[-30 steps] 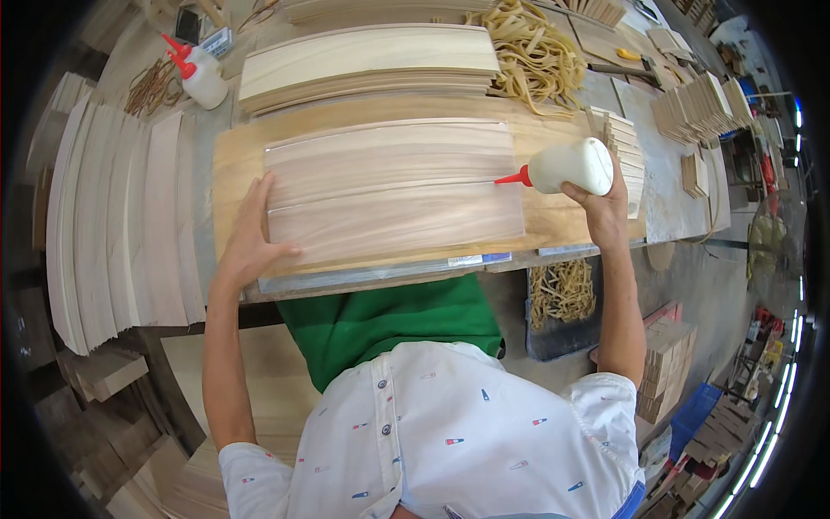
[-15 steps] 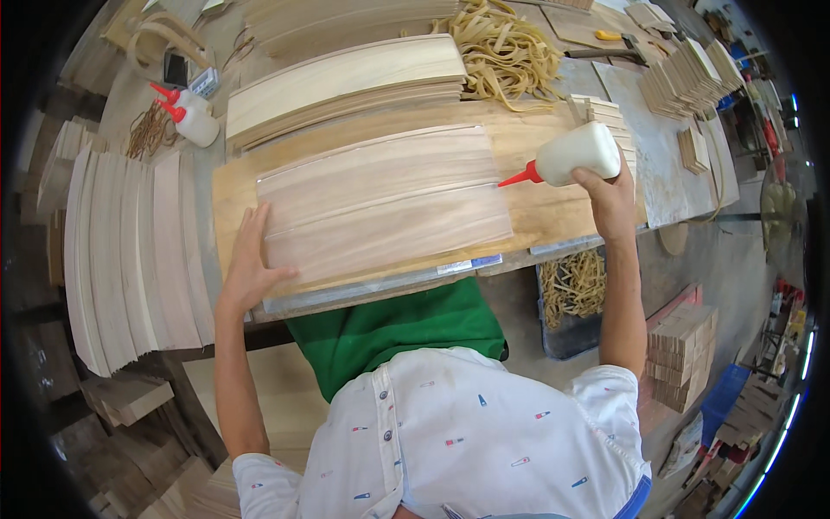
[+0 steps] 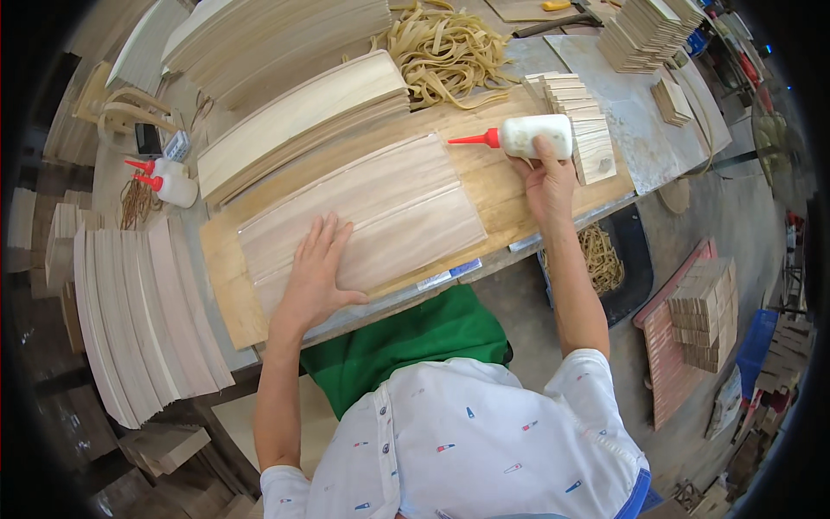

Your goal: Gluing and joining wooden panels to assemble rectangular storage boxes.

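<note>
My left hand [image 3: 316,272] lies with its fingers stretched out on a thin, pale wooden board [image 3: 389,212]. Narrow, shiny lines run along the board's far edge and middle. In my right hand [image 3: 546,177] is a white glue bottle [image 3: 532,137], held nearly level. Its red pointed nozzle [image 3: 471,138] faces left, just off the board's far right corner. Underneath the board is a larger yellowish wooden panel [image 3: 510,186] on the workbench.
Behind lies a stack of curved wooden boards [image 3: 303,112] beside a heap of tan bands [image 3: 445,52]. More boards [image 3: 143,311] stand at left, near spare glue bottles [image 3: 173,186]. Small wood strips [image 3: 584,130] sit at right. A dark tray [image 3: 627,259] of bands is below the bench edge.
My left hand has shifted from the board's left end toward its front middle. My right hand has carried the bottle to the board's far right corner. The view has turned somewhat.
</note>
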Demonstrator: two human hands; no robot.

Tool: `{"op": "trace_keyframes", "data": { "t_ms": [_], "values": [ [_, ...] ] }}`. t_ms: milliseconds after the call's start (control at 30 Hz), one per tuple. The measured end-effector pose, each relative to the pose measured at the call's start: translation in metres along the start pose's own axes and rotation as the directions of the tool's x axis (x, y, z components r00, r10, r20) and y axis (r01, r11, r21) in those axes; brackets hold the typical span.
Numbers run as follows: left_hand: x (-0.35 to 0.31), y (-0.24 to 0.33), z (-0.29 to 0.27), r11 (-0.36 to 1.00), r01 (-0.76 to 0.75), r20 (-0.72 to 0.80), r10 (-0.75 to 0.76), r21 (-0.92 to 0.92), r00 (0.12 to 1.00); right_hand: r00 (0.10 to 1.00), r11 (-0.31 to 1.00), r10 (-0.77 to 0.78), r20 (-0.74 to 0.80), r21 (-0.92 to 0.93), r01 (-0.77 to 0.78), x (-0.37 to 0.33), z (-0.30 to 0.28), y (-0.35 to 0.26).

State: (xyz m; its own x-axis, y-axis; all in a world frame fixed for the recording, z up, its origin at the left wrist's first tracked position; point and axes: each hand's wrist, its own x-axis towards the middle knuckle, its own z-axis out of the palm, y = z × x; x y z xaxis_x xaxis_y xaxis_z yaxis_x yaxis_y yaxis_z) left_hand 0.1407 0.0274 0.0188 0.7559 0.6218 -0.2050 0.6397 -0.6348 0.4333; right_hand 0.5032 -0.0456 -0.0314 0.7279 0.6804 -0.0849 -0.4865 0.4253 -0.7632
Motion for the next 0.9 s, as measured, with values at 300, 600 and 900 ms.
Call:
{"op": "trace_keyframes", "data": {
  "t_ms": [300, 600, 900],
  "values": [
    [0.001, -0.002, 0.003, 0.999, 0.042, 0.018, -0.042, -0.031, 0.999, 0.999, 0.995, -0.035, 0.000, -0.090, 0.035, 0.023, 0.009, 0.020],
    [0.001, -0.001, 0.003, 0.997, 0.063, 0.015, -0.062, -0.048, 0.998, 0.999, 0.995, -0.042, 0.028, -0.087, 0.044, 0.023, 0.010, 0.023],
    [0.001, -0.001, 0.005, 0.996, 0.072, -0.001, -0.072, -0.047, 0.997, 0.999, 0.993, -0.052, -0.003, -0.106, 0.052, 0.009, 0.004, 0.016]
  ]
}}
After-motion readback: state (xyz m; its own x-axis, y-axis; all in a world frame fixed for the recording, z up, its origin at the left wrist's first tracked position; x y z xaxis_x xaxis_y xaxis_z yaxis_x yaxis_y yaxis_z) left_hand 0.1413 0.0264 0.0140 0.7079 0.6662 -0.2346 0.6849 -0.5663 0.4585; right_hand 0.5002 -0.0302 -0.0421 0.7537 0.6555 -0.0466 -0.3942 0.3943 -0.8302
